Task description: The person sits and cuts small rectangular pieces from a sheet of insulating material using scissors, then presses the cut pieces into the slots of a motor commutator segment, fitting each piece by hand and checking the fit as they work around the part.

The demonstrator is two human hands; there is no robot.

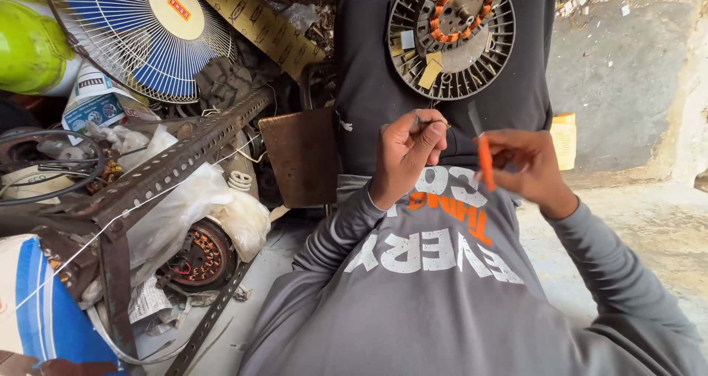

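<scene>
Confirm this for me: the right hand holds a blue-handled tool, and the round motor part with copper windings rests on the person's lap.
Not quite. In the head view the tool in the right hand has an orange handle, not blue. The round motor part does rest on the lap.

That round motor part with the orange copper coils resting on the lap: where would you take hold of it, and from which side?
Probably at the outer slotted rim of the round motor part, coming from its far edge or right side. It lies flat, the rim is bare metal, and the orange windings near the middle look easy to damage. The left hand and right hand sit nearer.
</scene>
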